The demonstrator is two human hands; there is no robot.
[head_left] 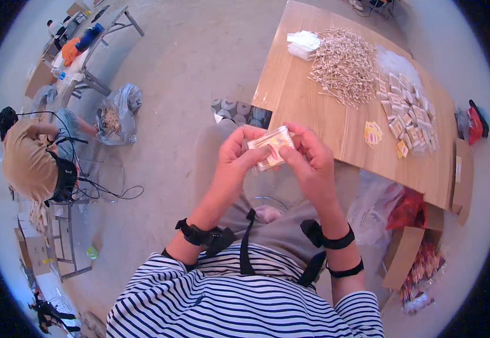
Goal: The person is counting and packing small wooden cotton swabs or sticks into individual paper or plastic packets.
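Note:
Above my lap, both hands hold a small clear pack of cotton swabs [279,139] with a yellow-and-white card showing in it. My left hand [239,151] grips the pack's left side, its thumb pressed on the front. On the other side my right hand [312,160] closes round the pack's right end, thumb on the front too. Fingers behind the pack are partly hidden. Beyond my hands, a wooden table [296,107] bears a large heap of loose cotton swabs [343,65]. Several filled packs [408,115] lie at its right, near loose yellow cards [373,133].
Clear plastic bags [303,44] lie beside the heap. Under the table's near right edge are a red bag [407,209] and an open cardboard box [404,256]. To the left, another person [33,160] sits by a plastic sack [120,115], with cables trailing nearby.

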